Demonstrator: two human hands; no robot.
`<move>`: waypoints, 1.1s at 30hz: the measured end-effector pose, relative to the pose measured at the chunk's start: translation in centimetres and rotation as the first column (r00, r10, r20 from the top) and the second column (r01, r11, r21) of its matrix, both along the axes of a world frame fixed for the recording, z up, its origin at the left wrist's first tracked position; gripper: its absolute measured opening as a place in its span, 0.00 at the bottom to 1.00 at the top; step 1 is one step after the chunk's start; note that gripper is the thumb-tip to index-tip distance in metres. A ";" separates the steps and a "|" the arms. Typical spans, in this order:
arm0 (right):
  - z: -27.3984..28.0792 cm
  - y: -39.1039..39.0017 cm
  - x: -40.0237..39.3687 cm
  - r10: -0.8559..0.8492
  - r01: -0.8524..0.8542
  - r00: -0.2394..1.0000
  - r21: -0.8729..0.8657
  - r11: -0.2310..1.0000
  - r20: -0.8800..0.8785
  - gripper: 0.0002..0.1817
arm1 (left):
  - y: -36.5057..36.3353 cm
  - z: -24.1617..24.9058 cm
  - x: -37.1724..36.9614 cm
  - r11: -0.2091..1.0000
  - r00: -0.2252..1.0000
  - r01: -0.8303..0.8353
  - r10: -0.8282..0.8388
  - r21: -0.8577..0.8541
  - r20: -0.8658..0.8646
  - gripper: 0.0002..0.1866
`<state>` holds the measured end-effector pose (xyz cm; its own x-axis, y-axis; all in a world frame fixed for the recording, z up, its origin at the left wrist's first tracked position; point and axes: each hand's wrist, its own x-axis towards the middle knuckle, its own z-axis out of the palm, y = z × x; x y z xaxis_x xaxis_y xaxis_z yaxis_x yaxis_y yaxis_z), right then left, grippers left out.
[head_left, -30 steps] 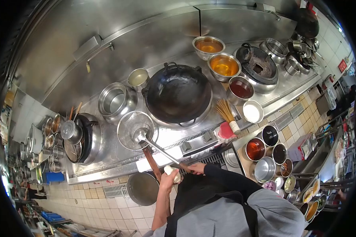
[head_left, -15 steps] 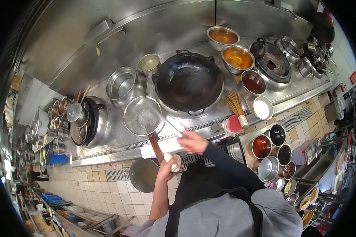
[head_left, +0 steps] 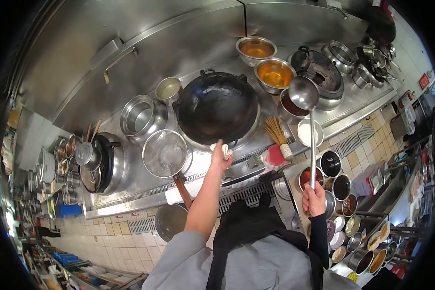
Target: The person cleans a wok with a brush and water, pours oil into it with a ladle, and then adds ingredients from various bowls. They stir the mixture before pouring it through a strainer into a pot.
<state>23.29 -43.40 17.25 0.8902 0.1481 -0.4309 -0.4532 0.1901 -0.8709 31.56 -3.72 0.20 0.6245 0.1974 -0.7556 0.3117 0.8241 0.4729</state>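
Observation:
My left hand (head_left: 220, 158) is closed round a folded white cloth (head_left: 228, 153) at the near edge of the black wok (head_left: 217, 106). On the right, my right hand (head_left: 314, 199) grips the handle of a metal ladle (head_left: 304, 92). The ladle's bowl is raised over a pot of dark red liquid (head_left: 292, 107), partly hiding it. A round mesh strainer (head_left: 165, 152) with a wooden handle lies left of the wok. Beside the wok's right side are a bamboo brush (head_left: 278, 137) and a white-filled container (head_left: 305, 133).
Two bowls of amber liquid (head_left: 256, 47) stand behind on the right, near a second burner (head_left: 319, 72). Steel pots (head_left: 138, 116) stand at the left. Several sauce containers (head_left: 330, 164) are by my right arm. A large pot (head_left: 170, 222) sits below the counter's front edge.
My left hand has moved with the cloth from the strainer's handle to the wok's near edge. My right hand has swung right, with the ladle now raised upright. The view has shifted.

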 end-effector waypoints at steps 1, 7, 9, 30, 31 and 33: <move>-0.3 -0.4 -0.3 -0.045 0.045 0.999 0.014 0.999 0.006 0.04 | 0.2 -2.0 0.9 1.000 1.000 -0.022 0.022 -0.008 -0.001 0.16; -1.7 -1.0 0.3 -0.149 0.156 0.987 0.116 0.981 -0.062 0.05 | -1.3 0.3 -0.6 0.876 0.929 -0.357 0.368 0.323 0.031 0.09; -1.8 -1.5 1.1 -0.132 0.141 0.989 0.140 0.980 -0.071 0.05 | 0.0 1.3 -3.2 0.758 0.902 -0.388 0.428 0.525 0.050 0.10; -4.2 -6.2 9.4 0.021 -0.015 0.999 0.116 0.993 -0.050 0.06 | 5.9 6.8 -17.4 0.450 0.837 -0.350 0.544 0.822 0.059 0.13; -4.0 -6.1 9.4 0.014 -0.010 0.999 0.118 0.993 -0.039 0.06 | 5.4 8.0 -17.3 0.464 0.839 -0.323 0.544 0.825 0.022 0.12; -3.2 -5.4 9.0 -0.003 0.006 0.999 0.077 0.997 -0.037 0.06 | 5.2 9.5 -17.3 0.494 0.852 -0.279 0.522 0.823 -0.024 0.10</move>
